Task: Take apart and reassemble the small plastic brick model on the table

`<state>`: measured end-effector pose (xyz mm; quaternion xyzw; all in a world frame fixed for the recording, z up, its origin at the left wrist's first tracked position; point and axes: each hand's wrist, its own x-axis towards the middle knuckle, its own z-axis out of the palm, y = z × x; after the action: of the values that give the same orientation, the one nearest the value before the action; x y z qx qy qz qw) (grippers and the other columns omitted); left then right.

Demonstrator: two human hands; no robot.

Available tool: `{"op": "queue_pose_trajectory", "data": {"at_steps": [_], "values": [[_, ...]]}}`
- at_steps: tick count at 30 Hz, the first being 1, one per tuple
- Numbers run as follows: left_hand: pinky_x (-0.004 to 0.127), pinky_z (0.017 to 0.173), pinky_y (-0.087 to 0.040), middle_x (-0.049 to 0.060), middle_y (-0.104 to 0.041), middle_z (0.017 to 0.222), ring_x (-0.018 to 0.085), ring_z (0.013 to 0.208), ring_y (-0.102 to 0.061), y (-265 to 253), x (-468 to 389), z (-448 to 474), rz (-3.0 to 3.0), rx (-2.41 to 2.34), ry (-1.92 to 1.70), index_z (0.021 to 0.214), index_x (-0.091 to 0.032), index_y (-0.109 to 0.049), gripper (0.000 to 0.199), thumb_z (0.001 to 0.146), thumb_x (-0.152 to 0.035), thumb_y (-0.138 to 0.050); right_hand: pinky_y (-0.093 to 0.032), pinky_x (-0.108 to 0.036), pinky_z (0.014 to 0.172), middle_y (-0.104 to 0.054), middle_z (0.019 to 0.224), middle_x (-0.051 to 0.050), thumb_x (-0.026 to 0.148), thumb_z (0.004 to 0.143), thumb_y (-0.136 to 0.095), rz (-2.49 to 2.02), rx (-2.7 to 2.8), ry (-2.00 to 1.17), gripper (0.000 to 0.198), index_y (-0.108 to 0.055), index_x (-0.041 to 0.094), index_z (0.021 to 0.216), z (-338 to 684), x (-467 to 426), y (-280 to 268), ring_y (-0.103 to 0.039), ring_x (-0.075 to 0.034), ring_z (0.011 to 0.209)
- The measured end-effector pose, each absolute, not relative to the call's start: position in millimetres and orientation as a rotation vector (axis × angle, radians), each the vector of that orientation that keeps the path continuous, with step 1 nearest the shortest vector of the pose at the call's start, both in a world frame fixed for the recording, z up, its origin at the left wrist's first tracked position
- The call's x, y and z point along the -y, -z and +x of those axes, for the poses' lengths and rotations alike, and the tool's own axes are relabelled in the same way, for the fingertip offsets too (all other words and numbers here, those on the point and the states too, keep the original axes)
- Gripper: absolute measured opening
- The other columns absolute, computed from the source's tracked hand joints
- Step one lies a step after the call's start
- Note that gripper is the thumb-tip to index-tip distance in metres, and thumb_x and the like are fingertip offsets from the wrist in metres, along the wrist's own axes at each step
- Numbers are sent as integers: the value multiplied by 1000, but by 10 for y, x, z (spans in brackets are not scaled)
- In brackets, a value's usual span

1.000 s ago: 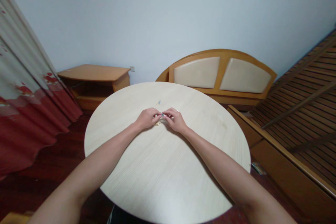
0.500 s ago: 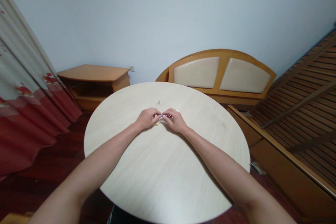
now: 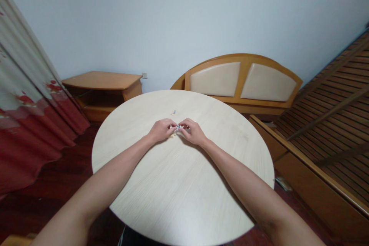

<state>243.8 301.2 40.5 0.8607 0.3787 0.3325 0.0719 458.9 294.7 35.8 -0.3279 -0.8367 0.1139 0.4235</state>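
Fingertips meet over a tiny piece, with little shift

The left hand (image 3: 162, 129) and the right hand (image 3: 195, 132) have barely moved over the last second. They face each other above the middle of the tabletop (image 3: 178, 184), and their fingers are pinched together at the tips around one small blue-grey piece (image 3: 179, 126). The piece sits in the narrow gap between the two hands, mostly covered by the fingertips. It looks a little bluer than a second ago, when it showed darker; it may have been turned slightly, though it is too small to be sure. Whether it is one part or two joined together, I cannot tell.

The small blue and yellow bits (image 3: 174, 112) beyond the hands lie where they did, as do the pale yellow pieces (image 3: 171, 137) just on the near side of the left hand's fingers. So no further piece appears to have been taken up, and the work seems to be at a fine adjusting stage, with both hands committed to the one piece.
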Motion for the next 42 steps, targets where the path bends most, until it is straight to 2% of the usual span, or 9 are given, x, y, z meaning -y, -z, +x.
{"op": "queue_pose_trajectory", "data": {"at_steps": [8,15,24,30,37,42], "values": [[30,82,-51,6,-77,99,18,86,-68,-414,-3036,2415,2520,-1279,-986,98,-19,-77,19,94,-27,-60,-53,-31,71,-72,91,-7,30,82,-66,-1076,1960,-478,14,-72,19,86,5352,-3207,-567,-65,-19,80],[30,81,-51,6,-78,101,19,85,-69,-455,-3013,2406,2467,-1339,-993,97,-19,-76,20,93,-27,-59,-48,-26,66,-74,81,-6,15,70,-67,-1429,2280,-618,14,-75,15,82,5573,-3182,-537,-65,-17,71],[29,81,-51,6,-77,101,18,86,-68,-449,-3023,2400,2455,-1373,-976,98,-19,-76,19,92,-25,-59,-45,-25,62,-73,74,-4,14,69,-67,-1525,2408,-556,13,-75,15,78,5525,-3164,-572,-62,-16,65],[30,83,-52,7,-77,103,19,88,-69,-470,-3013,2404,2460,-1372,-960,99,-18,-76,20,93,-26,-58,-48,-25,67,-77,85,-7,16,77,-66,-1563,2392,-623,14,-78,15,85,5562,-3145,-612,-67,-18,73],[33,87,-53,7,-77,106,21,93,-70,-495,-3057,2336,2433,-1432,-1013,101,-19,-77,24,94,-24,-55,-51,-29,85,-77,107,-13,14,88,-55,-1518,2179,-246,26,-79,13,101,5318,-3349,-596,-70,-23,97],[34,86,-54,8,-78,104,22,92,-70,-474,-3109,2243,2410,-1493,-1004,101,-19,-77,24,94,-25,-55,-52,-32,94,-74,122,-13,14,84,-60,-1407,2347,-231,34,-76,15,115,4713,-3752,-586,-70,-24,106]]}}
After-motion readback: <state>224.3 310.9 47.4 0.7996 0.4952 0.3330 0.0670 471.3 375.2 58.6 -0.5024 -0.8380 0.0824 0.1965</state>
